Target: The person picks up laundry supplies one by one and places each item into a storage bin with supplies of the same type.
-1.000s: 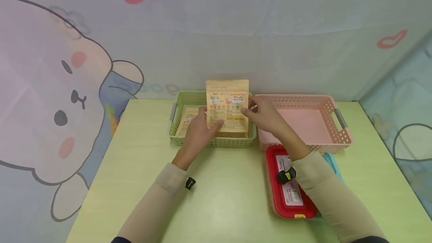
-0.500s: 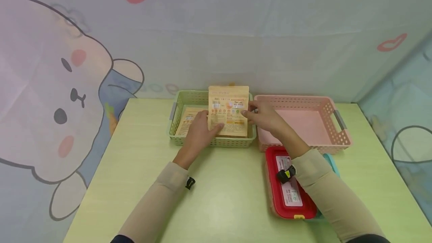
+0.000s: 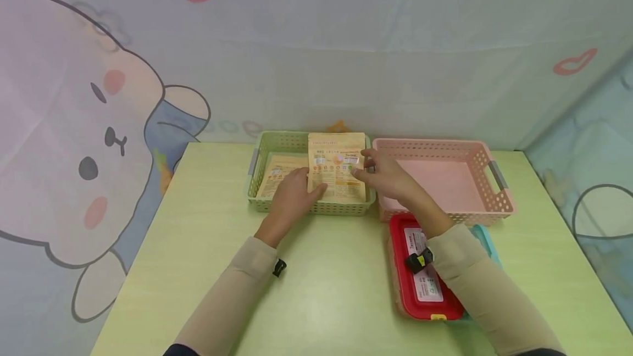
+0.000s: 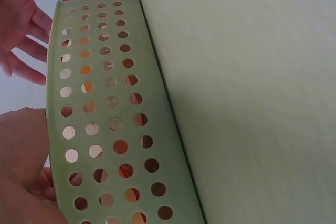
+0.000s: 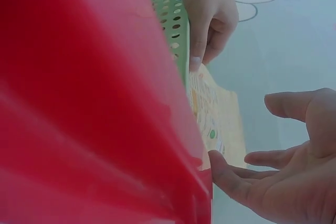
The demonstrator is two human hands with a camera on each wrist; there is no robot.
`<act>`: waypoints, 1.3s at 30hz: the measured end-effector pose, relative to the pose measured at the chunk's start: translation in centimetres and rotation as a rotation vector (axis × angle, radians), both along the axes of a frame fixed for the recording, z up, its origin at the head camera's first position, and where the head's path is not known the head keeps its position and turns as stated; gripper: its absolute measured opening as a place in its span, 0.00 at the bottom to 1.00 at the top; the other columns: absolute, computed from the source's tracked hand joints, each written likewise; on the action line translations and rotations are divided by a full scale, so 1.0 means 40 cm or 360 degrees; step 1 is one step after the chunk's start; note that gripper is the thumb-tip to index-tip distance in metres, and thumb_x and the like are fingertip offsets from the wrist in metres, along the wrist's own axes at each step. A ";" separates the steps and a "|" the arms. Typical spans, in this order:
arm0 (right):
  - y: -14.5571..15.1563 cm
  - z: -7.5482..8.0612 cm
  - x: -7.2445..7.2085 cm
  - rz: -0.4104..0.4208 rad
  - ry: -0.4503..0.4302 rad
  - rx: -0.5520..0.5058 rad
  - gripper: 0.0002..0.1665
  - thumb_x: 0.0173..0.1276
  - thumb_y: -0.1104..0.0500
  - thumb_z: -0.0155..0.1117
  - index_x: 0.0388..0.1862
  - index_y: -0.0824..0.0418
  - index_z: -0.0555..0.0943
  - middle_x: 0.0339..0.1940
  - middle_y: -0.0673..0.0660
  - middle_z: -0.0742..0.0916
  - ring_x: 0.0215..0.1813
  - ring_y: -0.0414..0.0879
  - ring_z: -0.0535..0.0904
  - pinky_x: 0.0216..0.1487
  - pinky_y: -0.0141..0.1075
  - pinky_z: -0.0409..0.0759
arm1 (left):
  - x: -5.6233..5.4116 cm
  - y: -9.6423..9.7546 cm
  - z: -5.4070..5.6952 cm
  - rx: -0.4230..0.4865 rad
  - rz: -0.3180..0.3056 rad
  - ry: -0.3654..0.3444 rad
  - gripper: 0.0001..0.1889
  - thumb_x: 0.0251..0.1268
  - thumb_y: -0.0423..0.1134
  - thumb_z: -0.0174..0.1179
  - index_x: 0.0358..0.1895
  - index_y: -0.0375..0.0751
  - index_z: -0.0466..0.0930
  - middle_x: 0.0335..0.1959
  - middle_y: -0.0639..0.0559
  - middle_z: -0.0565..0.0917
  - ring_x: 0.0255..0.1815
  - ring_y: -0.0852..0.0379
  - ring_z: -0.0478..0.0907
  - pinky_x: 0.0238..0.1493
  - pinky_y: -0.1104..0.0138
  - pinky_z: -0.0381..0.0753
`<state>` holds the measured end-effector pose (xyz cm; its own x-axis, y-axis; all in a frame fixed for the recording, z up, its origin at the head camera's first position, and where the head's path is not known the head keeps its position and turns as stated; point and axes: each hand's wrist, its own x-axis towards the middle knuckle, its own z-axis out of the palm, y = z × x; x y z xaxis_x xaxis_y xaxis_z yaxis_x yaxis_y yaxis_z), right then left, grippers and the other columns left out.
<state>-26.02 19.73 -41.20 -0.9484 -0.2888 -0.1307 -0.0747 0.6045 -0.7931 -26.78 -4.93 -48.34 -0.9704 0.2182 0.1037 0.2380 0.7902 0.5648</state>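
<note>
In the head view a pale yellow food pouch (image 3: 341, 166) with printed text leans back in the right half of the green basket (image 3: 336, 210). My left hand (image 3: 292, 194) pinches its lower left edge, thumb in front and fingers behind. My right hand (image 3: 388, 174) is at the pouch's right edge with fingers loosely spread; the right wrist view shows thumb and fingers (image 5: 286, 104) well apart. A second pouch (image 3: 277, 172) lies in the basket's left half, partly behind my left hand. In the left wrist view the basket's perforated wall (image 4: 113, 103) covers the pouches.
A pink basket (image 3: 447, 183) stands right of the green one. In front of it sits a box with a red lid (image 3: 407, 290), beside a light blue-green box (image 3: 487, 238) half hidden by my right sleeve. A printed cloth (image 3: 316, 81) hangs behind the pale green table (image 3: 316, 301).
The pouch has gone down into the green basket and tilted back. My left hand has stayed with it; my right hand's fingers have loosened at its right edge.
</note>
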 end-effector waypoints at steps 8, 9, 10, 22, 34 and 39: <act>-0.008 0.012 0.023 0.0088 -0.0005 0.0123 0.47 0.81 0.44 0.61 0.86 0.66 0.55 0.79 0.75 0.68 0.76 0.70 0.70 0.70 0.65 0.73 | -0.001 0.003 -0.008 -0.0038 0.0050 0.0038 0.37 0.77 0.59 0.61 0.71 0.28 0.74 0.68 0.34 0.79 0.63 0.37 0.81 0.62 0.47 0.82; -0.009 0.013 0.023 0.0089 -0.0006 0.0128 0.46 0.81 0.44 0.61 0.86 0.66 0.56 0.79 0.75 0.68 0.76 0.70 0.70 0.70 0.65 0.73 | -0.002 0.004 -0.010 -0.0036 0.0055 0.0046 0.36 0.77 0.58 0.61 0.71 0.28 0.74 0.67 0.34 0.80 0.62 0.37 0.82 0.61 0.47 0.82; -0.010 0.014 0.023 0.0092 -0.0007 0.0134 0.46 0.81 0.45 0.61 0.85 0.65 0.56 0.79 0.75 0.68 0.76 0.70 0.70 0.70 0.65 0.73 | -0.002 0.004 -0.010 -0.0033 0.0057 0.0053 0.36 0.77 0.58 0.62 0.71 0.28 0.75 0.67 0.35 0.80 0.61 0.38 0.82 0.60 0.47 0.82; -0.028 0.031 0.038 0.0169 -0.0056 0.0217 0.47 0.80 0.42 0.61 0.85 0.65 0.58 0.77 0.70 0.73 0.72 0.69 0.74 0.66 0.63 0.77 | 0.001 0.006 -0.004 -0.0017 0.0095 0.0017 0.34 0.77 0.56 0.62 0.71 0.30 0.76 0.65 0.36 0.82 0.59 0.39 0.83 0.57 0.48 0.84; -0.031 0.030 0.041 0.0186 -0.0107 0.0198 0.45 0.81 0.42 0.60 0.85 0.62 0.59 0.80 0.69 0.70 0.75 0.69 0.71 0.67 0.65 0.76 | -0.005 0.008 -0.006 -0.0132 0.0061 0.0007 0.32 0.79 0.54 0.61 0.68 0.27 0.77 0.48 0.39 0.88 0.40 0.46 0.87 0.38 0.54 0.88; -0.032 0.027 0.042 0.0213 -0.0148 0.0195 0.44 0.81 0.41 0.60 0.85 0.60 0.60 0.75 0.71 0.74 0.55 0.67 0.85 0.42 0.58 0.88 | -0.003 0.008 -0.003 -0.0147 0.0061 0.0002 0.32 0.79 0.55 0.60 0.68 0.28 0.77 0.51 0.38 0.88 0.42 0.45 0.88 0.39 0.53 0.88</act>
